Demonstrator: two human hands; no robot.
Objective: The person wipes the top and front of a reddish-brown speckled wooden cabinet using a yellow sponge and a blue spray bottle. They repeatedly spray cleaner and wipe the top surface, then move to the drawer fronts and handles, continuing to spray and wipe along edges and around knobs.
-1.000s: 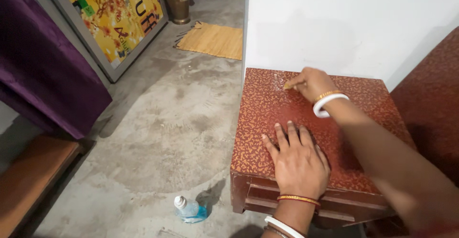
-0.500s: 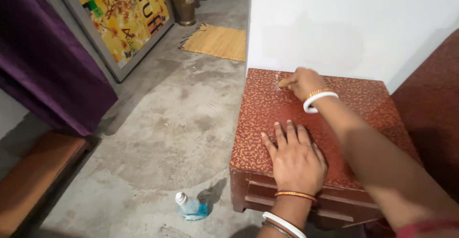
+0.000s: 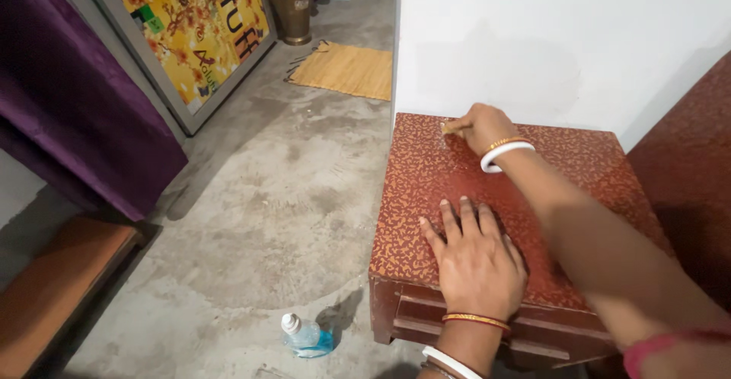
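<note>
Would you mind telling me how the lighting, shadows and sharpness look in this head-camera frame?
Head view: soft, even light; the plastic bottle with blue liquid casts a short shadow rightward on the grey concrete floor; a faint wet sheen on the red patterned table top near the right hand; no marked blur.

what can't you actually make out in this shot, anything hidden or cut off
- Head view: the small yellowish thing pinched in the right hand is mostly covered by the fingers; its kind cannot be told.
- The left hand lies flat and hides the red patterned table top beneath it.
- The table's front lower part is cut off by the bottom edge.
- The plastic bottle on the floor is too small to read.
- The wooden bench runs off the left edge.
</note>
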